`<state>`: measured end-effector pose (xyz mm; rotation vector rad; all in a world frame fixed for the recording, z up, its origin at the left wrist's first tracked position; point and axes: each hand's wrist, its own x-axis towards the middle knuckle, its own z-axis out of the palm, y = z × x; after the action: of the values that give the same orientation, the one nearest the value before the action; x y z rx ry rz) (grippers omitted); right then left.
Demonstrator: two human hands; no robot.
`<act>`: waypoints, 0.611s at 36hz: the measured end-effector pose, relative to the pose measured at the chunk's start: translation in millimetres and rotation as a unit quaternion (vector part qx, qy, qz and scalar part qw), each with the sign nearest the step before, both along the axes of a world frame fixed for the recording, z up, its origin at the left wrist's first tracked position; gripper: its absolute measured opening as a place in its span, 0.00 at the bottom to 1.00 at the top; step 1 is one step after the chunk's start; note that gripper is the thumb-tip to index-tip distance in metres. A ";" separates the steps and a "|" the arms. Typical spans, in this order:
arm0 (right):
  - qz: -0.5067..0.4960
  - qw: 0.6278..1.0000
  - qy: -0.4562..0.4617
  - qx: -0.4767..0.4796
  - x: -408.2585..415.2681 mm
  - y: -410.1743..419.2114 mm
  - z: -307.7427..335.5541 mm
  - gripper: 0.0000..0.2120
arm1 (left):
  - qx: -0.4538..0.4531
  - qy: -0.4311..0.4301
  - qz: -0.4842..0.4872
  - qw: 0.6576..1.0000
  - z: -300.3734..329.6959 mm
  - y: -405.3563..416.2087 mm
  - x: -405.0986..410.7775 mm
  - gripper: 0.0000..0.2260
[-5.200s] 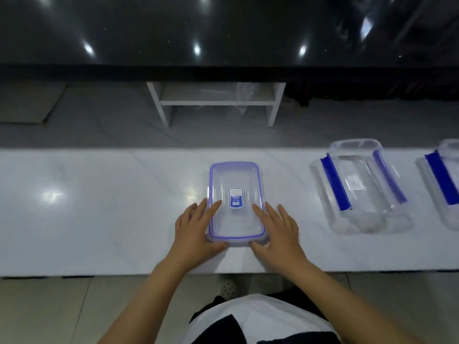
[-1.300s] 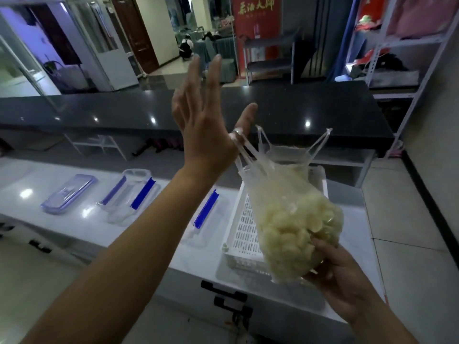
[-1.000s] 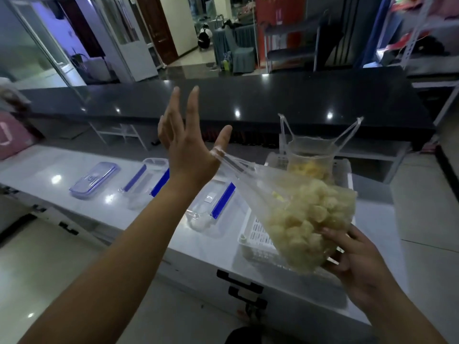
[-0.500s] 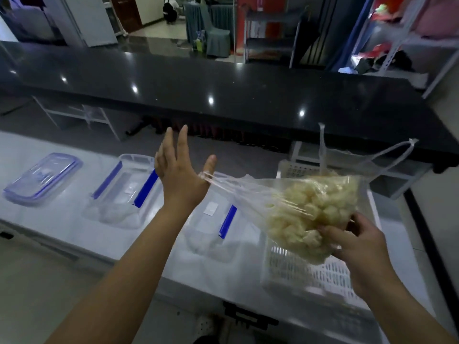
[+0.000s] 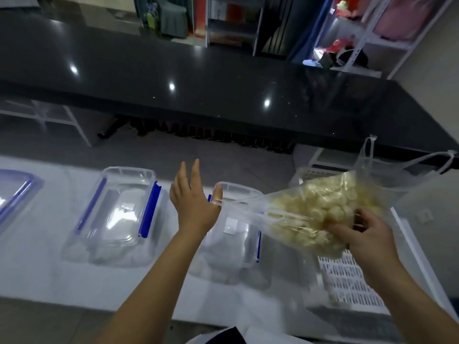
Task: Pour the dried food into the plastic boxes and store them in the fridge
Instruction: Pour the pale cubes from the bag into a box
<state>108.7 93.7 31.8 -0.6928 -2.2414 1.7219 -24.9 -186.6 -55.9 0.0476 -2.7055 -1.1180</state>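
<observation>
A clear plastic bag of pale dried food pieces (image 5: 320, 214) hangs tilted on its side over the white counter (image 5: 37, 274). My right hand (image 5: 365, 237) grips the bag's full bottom end. My left hand (image 5: 193, 202) has its fingers spread upward, with the bag's handle hooked at the thumb. Directly under the bag's stretched mouth lies an open clear plastic box with blue clips (image 5: 233, 244). A second open clear box (image 5: 119, 214) lies to its left. A blue-rimmed lid (image 5: 15, 192) rests at the far left edge.
A white slotted basket (image 5: 347, 281) stands at the right on the counter, with another clear bag (image 5: 387, 167) in it behind the held one. A black glossy counter (image 5: 198, 78) runs across the back. Shelving stands beyond it.
The bag has come down and tipped closer to level, its mouth now over the right-hand box. Both hands moved lower toward the counter, and the view has tilted downward.
</observation>
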 end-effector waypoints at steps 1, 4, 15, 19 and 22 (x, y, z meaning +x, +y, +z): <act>-0.003 1.000 0.003 0.007 0.0 -2.3 1.1 0.19 | 0.007 -0.005 -0.007 1.000 -3.1 -0.7 -2.5 0.35; -0.006 0.999 0.009 0.031 -0.9 -8.7 4.8 0.20 | 0.004 -0.023 -0.026 0.999 -11.0 -1.5 -9.0 0.35; -0.016 0.998 0.006 0.064 -7.3 -17.8 10.6 0.25 | -0.001 -0.077 -0.083 0.994 -23.9 -3.2 -22.8 0.33; -0.011 0.996 0.010 0.084 -11.6 -24.4 16.1 0.30 | 0.000 -0.083 -0.094 0.992 -29.2 -4.7 -25.6 0.32; -0.013 0.994 0.020 0.104 -14.9 -23.2 19.8 0.26 | 0.009 -0.100 -0.098 0.990 -32.2 -1.8 -25.2 0.32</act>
<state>93.8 70.5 51.6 -0.6316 -2.3293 1.4483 -50.1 -188.3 -88.1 -0.1135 -2.9296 -1.2525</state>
